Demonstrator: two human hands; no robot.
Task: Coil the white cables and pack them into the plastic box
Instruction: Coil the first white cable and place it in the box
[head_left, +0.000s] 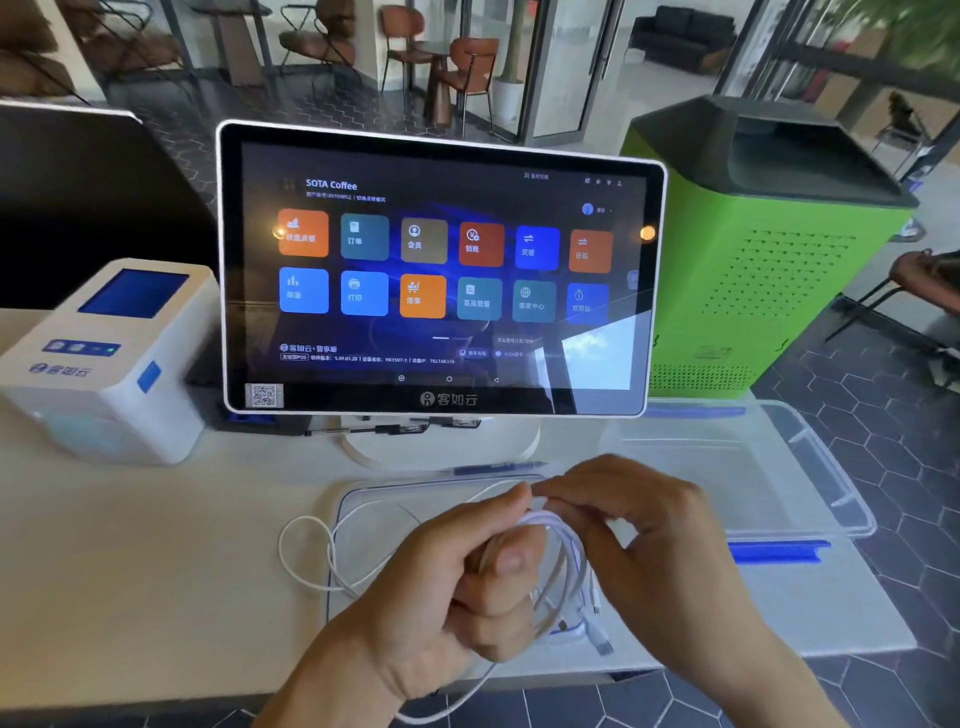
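Observation:
A white cable (558, 551) hangs in several loops between both hands, above the near end of the counter. My left hand (441, 587) grips the bundle of loops, thumb pressed on it. My right hand (649, 525) pinches the cable at the top of the coil. A loose stretch of the same cable (306, 545) trails left over the counter, and another stretch drops past the front edge. A USB plug (602, 642) dangles under the coil. A clear plastic box (810, 467) with blue clips lies to the right; a clear lid or tray (374, 499) lies under my hands.
A white point-of-sale touchscreen (441, 270) on a round base stands just behind my hands. A white receipt printer (109, 358) sits at the left. A green cabinet (753, 249) stands beyond the counter's right end. The counter's front edge is close below my wrists.

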